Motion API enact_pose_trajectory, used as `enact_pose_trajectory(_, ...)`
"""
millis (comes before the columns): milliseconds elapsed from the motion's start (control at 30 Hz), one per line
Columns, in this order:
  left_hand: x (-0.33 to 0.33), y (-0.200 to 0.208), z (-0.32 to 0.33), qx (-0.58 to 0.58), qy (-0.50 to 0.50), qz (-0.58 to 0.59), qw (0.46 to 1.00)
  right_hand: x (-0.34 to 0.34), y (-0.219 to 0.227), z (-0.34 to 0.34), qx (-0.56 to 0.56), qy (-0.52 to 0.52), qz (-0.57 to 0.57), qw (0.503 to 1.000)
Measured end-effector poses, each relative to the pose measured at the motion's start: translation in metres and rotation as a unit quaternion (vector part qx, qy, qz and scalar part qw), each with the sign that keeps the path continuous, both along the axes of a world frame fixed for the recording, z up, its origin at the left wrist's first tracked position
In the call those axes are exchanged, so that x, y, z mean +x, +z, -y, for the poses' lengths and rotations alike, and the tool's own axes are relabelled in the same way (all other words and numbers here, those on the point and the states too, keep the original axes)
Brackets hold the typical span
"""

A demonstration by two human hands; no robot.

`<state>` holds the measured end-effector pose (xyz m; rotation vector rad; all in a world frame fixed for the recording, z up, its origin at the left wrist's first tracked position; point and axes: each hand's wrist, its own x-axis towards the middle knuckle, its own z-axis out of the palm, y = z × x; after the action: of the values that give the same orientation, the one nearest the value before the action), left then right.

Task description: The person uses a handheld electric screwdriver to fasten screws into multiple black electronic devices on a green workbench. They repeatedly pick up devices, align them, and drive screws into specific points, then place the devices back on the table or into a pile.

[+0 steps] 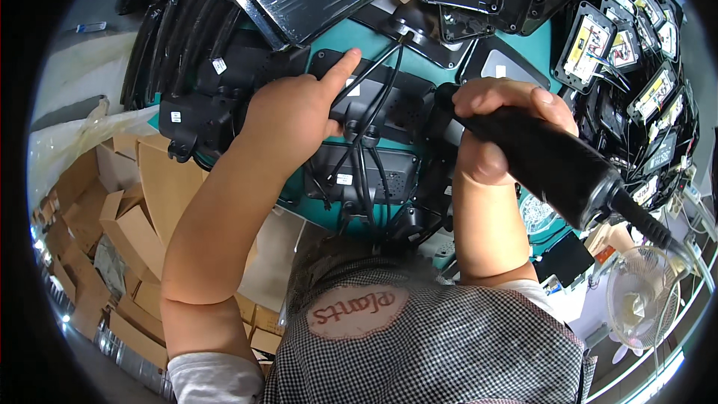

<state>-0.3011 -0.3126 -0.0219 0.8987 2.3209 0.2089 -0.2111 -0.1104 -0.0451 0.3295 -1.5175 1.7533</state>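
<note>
My left hand (288,116) lies over the left end of a black plastic housing (396,97) on the bench. Its index finger stretches along the far edge and the thumb sits at the near edge; the other fingers are hidden. Black cables (372,108) run across this housing toward me. In my right hand (516,101) is a thick black electric screwdriver (550,161), fingers wrapped round its body. Its nose points left, close to the housing's right end, and a cord leaves its back end. The screwdriver's tip is hard to make out. Nearer me lies a similar black housing (363,172) with a white label.
Glossy black panels (314,0) are piled at the back of the green mat (422,60). Black units with yellow-white labels (587,49) and wires heap up on the right. Cardboard boxes (134,217) lie at lower left; a fan (643,295) stands at lower right.
</note>
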Motion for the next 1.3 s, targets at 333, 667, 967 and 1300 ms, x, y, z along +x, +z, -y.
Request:
enact_pose_trajectory(333,0.007,0.0,0.005,0.018,0.034,0.013,0.999,0.004,0.014,-0.003,-0.143,-0.21,0.162,0.954)
enact_pose_trajectory(667,0.046,0.022,0.027,0.378,0.41,0.492,0.669,0.038,0.089,0.003,-0.274,-0.066,0.034,0.959)
enact_pose_trajectory(967,0.085,0.039,0.007,0.49,0.373,0.622,0.484,0.04,0.096,0.042,-0.305,-0.014,0.044,0.951)
enact_pose_trajectory(1300,0.1,0.026,0.018,0.449,0.358,0.588,0.57,0.047,0.083,0.044,-0.294,-0.002,0.085,0.952)
